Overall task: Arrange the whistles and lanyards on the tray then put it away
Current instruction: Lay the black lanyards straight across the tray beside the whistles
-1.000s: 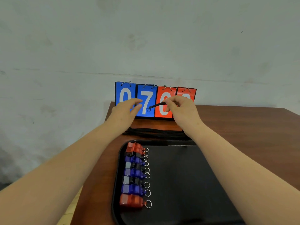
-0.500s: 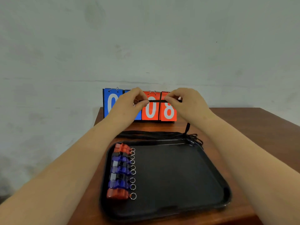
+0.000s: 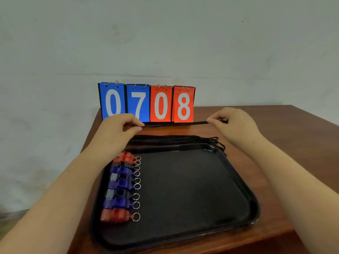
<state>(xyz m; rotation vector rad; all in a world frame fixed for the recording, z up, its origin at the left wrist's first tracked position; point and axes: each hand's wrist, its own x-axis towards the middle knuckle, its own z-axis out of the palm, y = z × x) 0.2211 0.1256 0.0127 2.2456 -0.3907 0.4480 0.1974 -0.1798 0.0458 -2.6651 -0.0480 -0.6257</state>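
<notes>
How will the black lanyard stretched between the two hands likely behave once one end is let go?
Probably floppy: the lanyard looks like thin flat cord, straight only because the left hand and right hand pinch its ends. Likely very light. The loose pile of lanyards behind the tray suggests it may tangle.

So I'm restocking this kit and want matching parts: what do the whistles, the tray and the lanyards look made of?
Whistles: apparently hard translucent plastic in red, blue and black, glossy, each with a shiny metal split ring.
Tray: looks like moulded black plastic, its rim catching the light and its floor matte.
Lanyards: thin black cord or woven tape, dull and limp. One is stretched between the left hand and right hand.
</notes>
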